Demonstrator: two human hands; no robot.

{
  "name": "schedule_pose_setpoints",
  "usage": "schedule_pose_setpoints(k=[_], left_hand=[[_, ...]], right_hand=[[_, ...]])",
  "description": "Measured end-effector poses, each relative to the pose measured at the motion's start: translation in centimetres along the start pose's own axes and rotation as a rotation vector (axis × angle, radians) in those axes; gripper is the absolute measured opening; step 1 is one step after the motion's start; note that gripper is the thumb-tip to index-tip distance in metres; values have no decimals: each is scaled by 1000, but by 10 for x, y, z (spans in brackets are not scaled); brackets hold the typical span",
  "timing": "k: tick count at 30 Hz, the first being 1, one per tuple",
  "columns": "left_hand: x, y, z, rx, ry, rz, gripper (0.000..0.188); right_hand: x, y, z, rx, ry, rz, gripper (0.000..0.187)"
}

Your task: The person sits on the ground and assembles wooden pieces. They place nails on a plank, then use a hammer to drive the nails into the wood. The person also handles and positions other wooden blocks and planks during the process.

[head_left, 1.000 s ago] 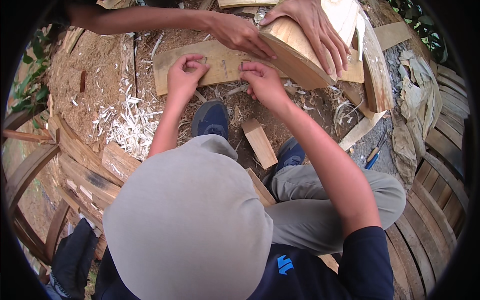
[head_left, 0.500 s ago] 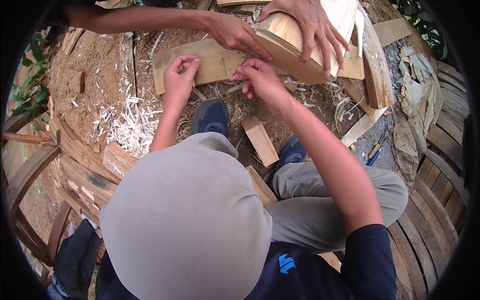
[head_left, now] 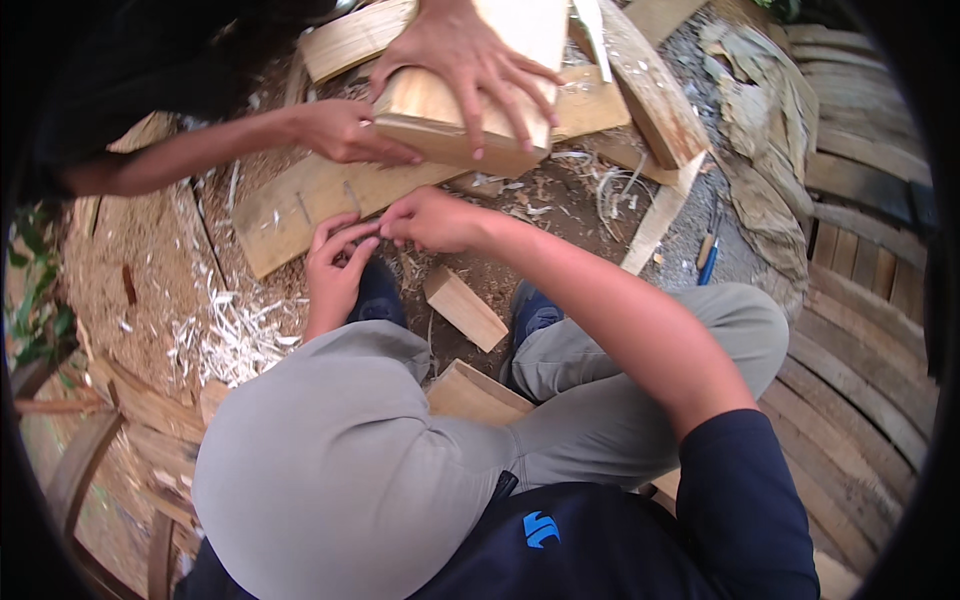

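My left hand [head_left: 338, 265] and my right hand [head_left: 430, 220] meet over my left shoe, fingertips pinched together. Between them is a small, thin, dark nail [head_left: 378, 231], mostly hidden by the fingers. Just beyond lies a flat wooden plank [head_left: 270, 232], bearing two thin grey nails, one farther left [head_left: 303, 207] and one closer to my hands [head_left: 352, 194]. A co-worker's hands hold a thick wooden block [head_left: 460, 152] over the plank's right part: one hand [head_left: 345, 132] at its left corner, the other [head_left: 465, 70] spread on top.
A short wood offcut [head_left: 465, 308] lies between my shoes, with another wood piece [head_left: 475, 392] nearer me. White shavings [head_left: 235, 340] are heaped at left. A curved timber [head_left: 650, 90], crumpled sheet [head_left: 755, 150] and blue-handled tool [head_left: 708, 258] are at right.
My hands, apart before, have come together at the fingertips around the nail my right hand held. The view has shifted, bringing more of the co-worker's arm and dark clothing into sight.
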State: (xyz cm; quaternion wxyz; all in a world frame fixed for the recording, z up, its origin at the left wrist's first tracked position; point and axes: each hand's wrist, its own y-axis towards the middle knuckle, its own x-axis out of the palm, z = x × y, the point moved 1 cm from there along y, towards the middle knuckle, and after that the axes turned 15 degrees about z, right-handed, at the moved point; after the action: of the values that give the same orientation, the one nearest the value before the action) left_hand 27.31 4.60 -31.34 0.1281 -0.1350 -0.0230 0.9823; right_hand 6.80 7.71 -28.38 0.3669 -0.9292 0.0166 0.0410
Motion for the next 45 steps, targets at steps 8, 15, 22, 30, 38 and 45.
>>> schedule_pose_setpoints(k=[8, 15, 22, 30, 38, 45], left_hand=[[14, -6, 5, -81, -141, -231, 12], [-9, -12, -12, -173, -69, -209, 14], [-22, -24, -49, -324, -238, -42, 20], [-90, -20, -65, -337, 43, -41, 23], [-77, -4, -21, -355, 98, -26, 22], [-46, -5, 26, -407, 109, -48, 19]], right_hand=[[-19, -23, 0, 198, -112, -134, 23], [-119, -77, -38, 78, -1213, -308, 29], [-286, -110, -52, -109, -1596, 345, 19], [-418, -153, -66, -289, -942, 871, 37], [-297, -10, -32, 106, -110, 452, 44], [-235, 51, -1, 148, 175, 381, 49]])
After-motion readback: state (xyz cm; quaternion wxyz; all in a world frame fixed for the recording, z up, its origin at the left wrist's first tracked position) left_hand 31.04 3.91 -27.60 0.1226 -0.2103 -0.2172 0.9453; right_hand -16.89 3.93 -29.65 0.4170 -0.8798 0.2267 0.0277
